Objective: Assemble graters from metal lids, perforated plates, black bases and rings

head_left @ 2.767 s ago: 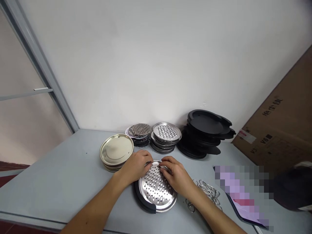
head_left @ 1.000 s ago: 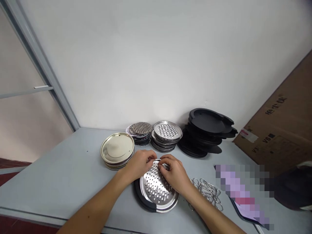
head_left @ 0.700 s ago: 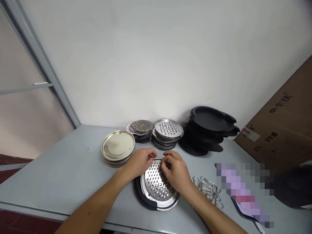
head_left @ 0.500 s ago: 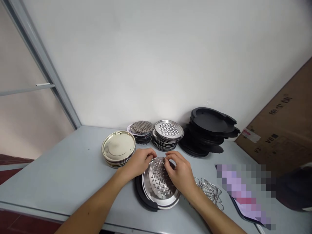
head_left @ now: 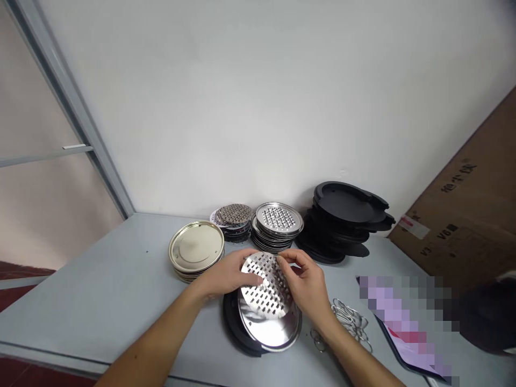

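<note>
A round perforated grater disc (head_left: pixel 264 298) is tilted up between my two hands. My left hand (head_left: pixel 234 275) grips its left side, with the thumb lying over the holes. My right hand (head_left: pixel 306 279) pinches its upper right edge. Under the disc a shiny metal plate with a raised rim (head_left: pixel 278 334) rests in a black plastic holder (head_left: pixel 237 330). Just behind my hands stand a stack of rimmed discs topped by a grater (head_left: pixel 279 217), a stack of flat grater discs (head_left: pixel 236 214) and a stack of gold-toned metal lids (head_left: pixel 196 247).
Black plastic holders (head_left: pixel 346 204) are piled against the wall at the back right. Wire loops (head_left: pixel 350 322) lie beside my right forearm. A phone (head_left: pixel 415 352), partly blurred, is at the right, near a cardboard box (head_left: pixel 455 215).
The grater disc has been raised from the metal plate and tilted. My left hand has moved from the rim onto the disc; my right hand keeps its pinch.
</note>
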Action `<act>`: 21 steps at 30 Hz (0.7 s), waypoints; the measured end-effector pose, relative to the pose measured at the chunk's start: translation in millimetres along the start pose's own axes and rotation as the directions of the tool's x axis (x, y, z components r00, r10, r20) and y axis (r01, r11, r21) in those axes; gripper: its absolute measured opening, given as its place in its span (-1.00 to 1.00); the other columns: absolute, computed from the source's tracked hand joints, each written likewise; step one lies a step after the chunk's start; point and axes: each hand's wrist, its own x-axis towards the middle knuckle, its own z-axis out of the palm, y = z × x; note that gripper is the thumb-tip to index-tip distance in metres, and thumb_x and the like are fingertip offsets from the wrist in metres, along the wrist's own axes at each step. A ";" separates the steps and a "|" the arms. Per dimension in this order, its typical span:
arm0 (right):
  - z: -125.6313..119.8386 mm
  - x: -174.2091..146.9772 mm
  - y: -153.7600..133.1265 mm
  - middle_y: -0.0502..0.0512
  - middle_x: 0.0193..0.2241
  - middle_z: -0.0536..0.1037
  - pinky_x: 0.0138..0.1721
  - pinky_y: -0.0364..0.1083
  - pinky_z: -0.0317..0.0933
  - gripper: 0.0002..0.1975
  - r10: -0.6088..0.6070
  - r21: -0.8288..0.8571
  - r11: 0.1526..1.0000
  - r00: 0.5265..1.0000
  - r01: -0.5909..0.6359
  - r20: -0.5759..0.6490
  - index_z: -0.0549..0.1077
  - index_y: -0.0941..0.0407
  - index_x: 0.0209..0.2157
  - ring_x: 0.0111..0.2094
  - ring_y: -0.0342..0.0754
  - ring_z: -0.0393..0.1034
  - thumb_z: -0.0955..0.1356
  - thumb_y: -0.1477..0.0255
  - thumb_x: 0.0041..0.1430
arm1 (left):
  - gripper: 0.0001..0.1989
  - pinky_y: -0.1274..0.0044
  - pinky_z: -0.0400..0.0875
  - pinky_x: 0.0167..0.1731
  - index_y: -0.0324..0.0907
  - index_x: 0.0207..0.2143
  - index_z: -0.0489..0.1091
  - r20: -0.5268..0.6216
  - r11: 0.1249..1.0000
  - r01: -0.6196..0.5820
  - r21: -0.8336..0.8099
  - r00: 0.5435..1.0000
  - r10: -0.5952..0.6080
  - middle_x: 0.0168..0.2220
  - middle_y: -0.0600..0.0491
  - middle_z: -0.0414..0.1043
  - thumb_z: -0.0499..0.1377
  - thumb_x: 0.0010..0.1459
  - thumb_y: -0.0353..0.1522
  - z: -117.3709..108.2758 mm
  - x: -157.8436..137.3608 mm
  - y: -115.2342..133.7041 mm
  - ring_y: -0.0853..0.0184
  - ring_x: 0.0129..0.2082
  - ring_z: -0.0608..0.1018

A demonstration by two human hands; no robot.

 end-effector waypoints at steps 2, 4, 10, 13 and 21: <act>-6.4 5.1 2.8 0.18 -0.22 0.56 -0.28 -0.07 0.38 -0.73 0.069 0.032 0.997 0.998 -0.069 -0.005 0.48 0.13 -0.16 -0.24 0.01 0.46 0.33 0.26 0.19 | -0.46 0.43 0.45 -0.14 -0.15 0.07 0.30 -0.128 0.992 -0.011 -0.128 0.992 -0.005 -0.09 -0.05 0.48 0.30 0.01 -0.39 -9.2 5.7 -1.0 0.24 -0.12 0.54; -14.8 11.1 7.5 0.19 -0.21 0.57 -0.30 -0.05 0.36 -0.69 0.079 -0.066 0.995 0.997 -0.080 -0.021 0.49 0.14 -0.13 -0.27 0.03 0.48 0.32 0.23 0.20 | -0.40 0.46 0.48 -0.24 -0.14 0.16 0.18 -0.359 0.977 -0.066 -0.203 0.933 -0.012 -0.13 -0.08 0.49 0.27 0.07 -0.33 -22.4 16.1 -0.6 0.26 -0.20 0.56; -29.0 18.3 26.7 0.17 -0.34 0.61 -0.30 -0.02 0.30 -0.74 0.097 -0.443 0.896 0.966 0.020 0.241 0.55 0.15 -0.24 -0.39 0.05 0.48 0.32 0.29 0.15 | -0.38 0.49 0.48 -0.26 -0.26 0.18 0.14 -0.759 0.992 0.050 0.119 0.648 0.058 -0.04 -0.17 0.45 0.23 0.12 -0.25 -66.9 64.7 2.9 0.27 -0.20 0.57; -27.5 13.8 28.6 0.16 -0.37 0.61 -0.31 -0.06 0.29 -0.74 0.140 -0.444 0.895 0.923 0.036 0.357 0.56 0.13 -0.23 -0.32 0.08 0.50 0.31 0.29 0.16 | -0.33 0.44 0.41 -0.10 -0.30 0.17 0.15 -0.812 0.964 0.158 0.216 0.577 0.087 0.08 -0.23 0.36 0.27 0.07 -0.24 -84.7 86.6 3.8 0.16 -0.01 0.49; -27.3 9.7 21.9 0.14 -0.33 0.60 -0.26 -0.14 0.20 -0.75 0.305 -0.518 0.855 0.830 -0.023 0.467 0.56 0.13 -0.19 -0.26 0.01 0.46 0.34 0.42 0.08 | -0.33 0.41 0.30 -0.03 -0.31 0.09 0.29 -0.806 0.791 0.468 0.394 0.589 0.053 0.06 -0.26 0.39 0.32 -0.08 -0.24 -115.0 110.9 0.7 0.02 0.06 0.43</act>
